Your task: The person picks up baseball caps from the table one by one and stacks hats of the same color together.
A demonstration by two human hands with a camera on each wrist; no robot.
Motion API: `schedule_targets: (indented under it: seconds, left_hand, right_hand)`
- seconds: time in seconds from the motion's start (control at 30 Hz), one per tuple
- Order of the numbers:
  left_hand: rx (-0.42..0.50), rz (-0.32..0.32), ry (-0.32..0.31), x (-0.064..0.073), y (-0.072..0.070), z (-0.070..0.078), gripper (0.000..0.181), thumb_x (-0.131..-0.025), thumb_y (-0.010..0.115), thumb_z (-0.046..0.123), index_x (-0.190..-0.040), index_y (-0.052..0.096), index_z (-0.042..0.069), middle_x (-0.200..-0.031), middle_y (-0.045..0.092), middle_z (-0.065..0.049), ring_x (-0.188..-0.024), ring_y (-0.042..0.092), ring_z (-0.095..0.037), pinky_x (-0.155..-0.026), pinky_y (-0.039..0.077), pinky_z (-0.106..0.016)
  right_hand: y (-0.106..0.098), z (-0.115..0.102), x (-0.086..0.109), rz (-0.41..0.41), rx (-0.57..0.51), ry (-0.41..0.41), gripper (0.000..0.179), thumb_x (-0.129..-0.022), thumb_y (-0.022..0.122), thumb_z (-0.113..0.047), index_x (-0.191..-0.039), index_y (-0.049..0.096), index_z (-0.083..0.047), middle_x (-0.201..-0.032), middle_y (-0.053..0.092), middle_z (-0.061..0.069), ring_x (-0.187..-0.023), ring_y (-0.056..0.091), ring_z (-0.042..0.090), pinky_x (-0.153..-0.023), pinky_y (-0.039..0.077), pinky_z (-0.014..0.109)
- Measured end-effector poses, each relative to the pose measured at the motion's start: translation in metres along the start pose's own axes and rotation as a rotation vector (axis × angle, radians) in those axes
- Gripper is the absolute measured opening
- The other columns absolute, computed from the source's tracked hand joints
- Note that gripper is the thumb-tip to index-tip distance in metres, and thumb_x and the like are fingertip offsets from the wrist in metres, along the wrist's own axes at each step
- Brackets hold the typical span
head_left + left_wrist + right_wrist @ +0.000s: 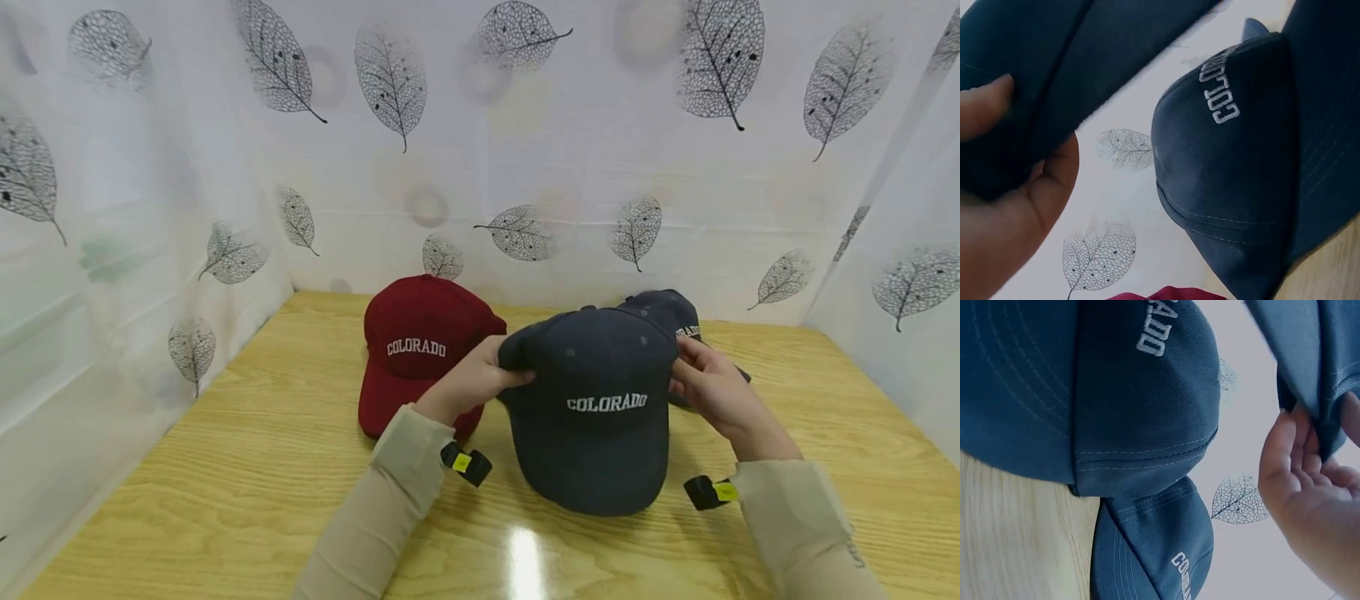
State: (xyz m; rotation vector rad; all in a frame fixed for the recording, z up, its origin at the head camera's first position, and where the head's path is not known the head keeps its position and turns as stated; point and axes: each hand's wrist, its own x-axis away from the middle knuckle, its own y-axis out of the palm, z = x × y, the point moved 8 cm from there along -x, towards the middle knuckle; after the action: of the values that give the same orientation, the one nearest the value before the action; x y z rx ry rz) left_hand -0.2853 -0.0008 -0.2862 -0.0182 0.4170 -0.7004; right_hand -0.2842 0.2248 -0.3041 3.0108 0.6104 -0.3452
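Note:
In the head view, a navy baseball cap (596, 358) with white COLORADO lettering faces me, brim forward and down. My left hand (474, 379) grips it at the left side, thumb on the outer fabric. On the opposite side my right hand (716, 392) pinches its edge, fingers partly hidden behind it. The left wrist view shows the gripped navy fabric (1072, 56) above a lettered navy crown (1229, 156), with a gap between. Beside my left hand stands a red COLORADO cap (416, 317), partly covered by that hand.
Another navy cap (675, 312) sits behind on the right, mostly hidden by the front cap and my right hand. The wooden table (225, 458) ends at a white curtain (337, 217) printed with dark leaves, which encloses the back and sides.

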Motion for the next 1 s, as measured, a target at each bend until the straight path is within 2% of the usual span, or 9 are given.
schedule_targets:
  seconds: [0.17,0.3,0.4,0.6,0.73,0.83,1.0]
  left_hand:
    - [-0.038,0.091,-0.082,-0.001,-0.009,-0.013,0.016,-0.078,0.056,-0.01,-0.093,0.056,-0.011,-0.082,0.058,-0.005,-0.072,0.055,-0.013,-0.069,0.047,-0.029]
    - [-0.089,0.164,-0.157,-0.001,-0.016,-0.023,0.018,-0.076,0.058,-0.009,-0.094,0.057,-0.007,-0.082,0.058,-0.006,-0.072,0.053,-0.014,-0.068,0.045,-0.028]
    - [-0.174,0.219,-0.225,0.0,-0.02,-0.031,0.021,-0.075,0.06,-0.007,-0.095,0.059,-0.003,-0.086,0.059,-0.007,-0.074,0.051,-0.014,-0.07,0.044,-0.028]
    - [-0.268,0.289,-0.369,0.002,-0.025,-0.051,0.025,-0.074,0.062,-0.004,-0.099,0.058,0.0,-0.092,0.059,-0.008,-0.08,0.052,-0.017,-0.073,0.045,-0.03]
    - [-0.398,0.343,-0.439,0.004,-0.031,-0.056,0.029,-0.072,0.067,0.001,-0.099,0.054,0.0,-0.092,0.058,-0.01,-0.082,0.052,-0.02,-0.075,0.044,-0.034]
    - [-0.496,0.358,-0.478,0.006,-0.032,-0.059,0.034,-0.073,0.067,0.005,-0.101,0.049,0.0,-0.094,0.056,-0.012,-0.086,0.052,-0.024,-0.078,0.042,-0.037]
    - [-0.554,0.356,-0.526,0.009,-0.031,-0.065,0.047,-0.077,0.064,0.008,-0.115,0.036,0.001,-0.099,0.054,-0.018,-0.091,0.053,-0.029,-0.079,0.042,-0.04]
  right_hand:
    - [-0.012,0.007,0.0,0.165,0.245,0.108,0.009,-0.091,0.049,-0.018,-0.098,0.051,-0.013,-0.084,0.052,-0.004,-0.074,0.052,0.007,-0.068,0.045,0.019]
    - [-0.017,0.008,-0.001,0.227,0.423,0.153,0.018,-0.092,0.047,-0.02,-0.099,0.047,-0.004,-0.082,0.051,-0.003,-0.074,0.053,0.005,-0.07,0.047,0.022]
    - [-0.019,0.01,-0.003,0.247,0.511,0.168,0.026,-0.093,0.045,-0.019,-0.104,0.045,0.005,-0.082,0.05,0.002,-0.074,0.054,0.003,-0.07,0.048,0.024]
    - [-0.023,0.019,-0.008,0.256,0.568,0.221,0.037,-0.095,0.04,-0.016,-0.115,0.039,0.014,-0.088,0.053,0.008,-0.073,0.053,-0.002,-0.07,0.048,0.021]
    - [-0.025,0.024,-0.011,0.261,0.601,0.244,0.04,-0.095,0.038,-0.015,-0.119,0.037,0.015,-0.097,0.054,0.016,-0.074,0.052,-0.002,-0.069,0.048,0.023]
    - [-0.025,0.027,-0.013,0.263,0.643,0.259,0.039,-0.094,0.04,-0.016,-0.118,0.04,0.015,-0.1,0.054,0.022,-0.076,0.053,0.003,-0.068,0.048,0.025]
    - [-0.025,0.033,-0.017,0.233,0.713,0.321,0.037,-0.094,0.042,-0.018,-0.115,0.043,0.012,-0.095,0.053,0.021,-0.079,0.055,0.02,-0.067,0.049,0.031]
